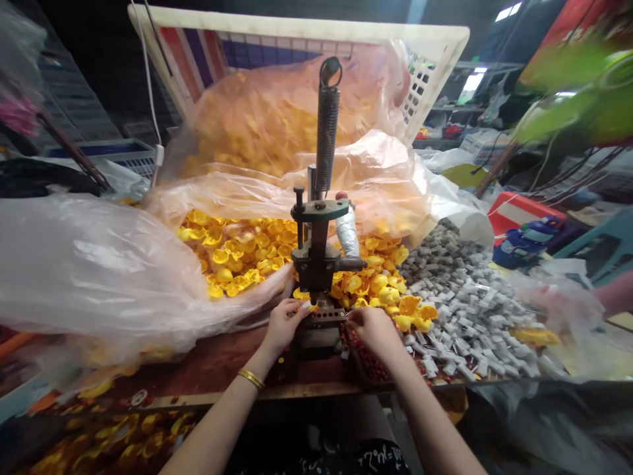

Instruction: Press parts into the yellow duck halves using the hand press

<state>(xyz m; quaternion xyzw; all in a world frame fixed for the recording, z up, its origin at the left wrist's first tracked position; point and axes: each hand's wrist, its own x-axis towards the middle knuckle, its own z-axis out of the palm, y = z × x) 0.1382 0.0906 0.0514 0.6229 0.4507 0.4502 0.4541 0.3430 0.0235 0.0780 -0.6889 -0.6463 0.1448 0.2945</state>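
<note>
A hand press (316,257) with a tall coil spring and a foil-wrapped lever (348,232) stands upright at the bench's middle. My left hand (284,323), with gold bangles at the wrist, pinches a small yellow plastic piece (314,307) at the left of the press's drilled metal base (325,316). At the base's right end my right hand (374,330) has its fingertips pressed together; what they hold is too small to make out. Below that hand sits a tray of small dark red parts (372,364). Yellow cup-shaped plastic shells (242,247) lie heaped behind the press.
A big clear bag of yellow pieces (262,125) leans in a white plastic crate (297,26) at the back. Small grey-white parts (459,297) are piled on the right. Clear plastic sheeting (99,264) covers the left side. More yellow shells (109,442) lie below the bench edge.
</note>
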